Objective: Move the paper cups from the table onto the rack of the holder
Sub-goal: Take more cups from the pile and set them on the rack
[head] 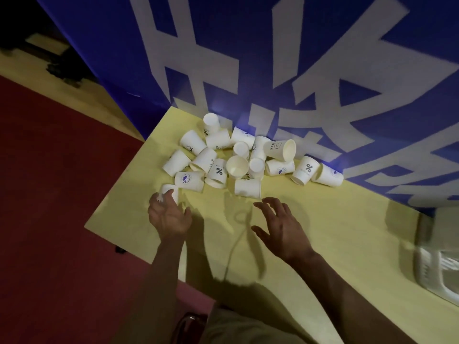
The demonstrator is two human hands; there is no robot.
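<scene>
1. The paper cups are white, smooth and tapered, and they lie in a loose heap on the far part of the table, close to the blue wall. About twenty can be counted; the exact number is hard to tell because they overlap.
2. Most cups lie on their sides, some stand with the mouth up. Two cups carry a black percent sign, several carry a small blue round logo.
3. The left hand curls its fingers round one small cup at the near left edge of the heap.
4. The right hand hovers just before the heap with fingers spread, released, holding nothing.
5. The table is pale yellow, flat and matte.
6. A white, ribbed plastic object stands blurred at the right edge.
7. The blue wall bears large white characters; the floor is dark red.
</scene>
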